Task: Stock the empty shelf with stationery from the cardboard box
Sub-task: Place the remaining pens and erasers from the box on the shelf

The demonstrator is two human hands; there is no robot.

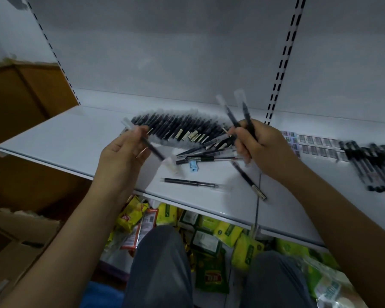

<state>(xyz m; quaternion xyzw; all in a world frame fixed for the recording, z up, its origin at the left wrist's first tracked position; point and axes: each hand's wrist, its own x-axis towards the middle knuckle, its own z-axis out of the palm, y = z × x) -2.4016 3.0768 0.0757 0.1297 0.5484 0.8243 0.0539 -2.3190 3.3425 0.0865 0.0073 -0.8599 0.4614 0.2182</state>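
White shelf [60,138] as landmark. Above its front half, left hand [122,156], grip curled round one dark pen [152,148] with a clear cap, slanting down to the right. Above the shelf's middle, right hand [262,150], grip closed on a few dark pens [242,116], clear caps pointing up toward the back panel. On the shelf behind both hands, a tidy fanned row of pens [178,126]; between the hands, a loose pile [207,150]; nearer the front edge, two single pens. Farther right along the shelf, another pen group [369,165]. Left of the shelf and lower, the cardboard box [16,236]. Under the shelf, yellow and green packets [211,238].
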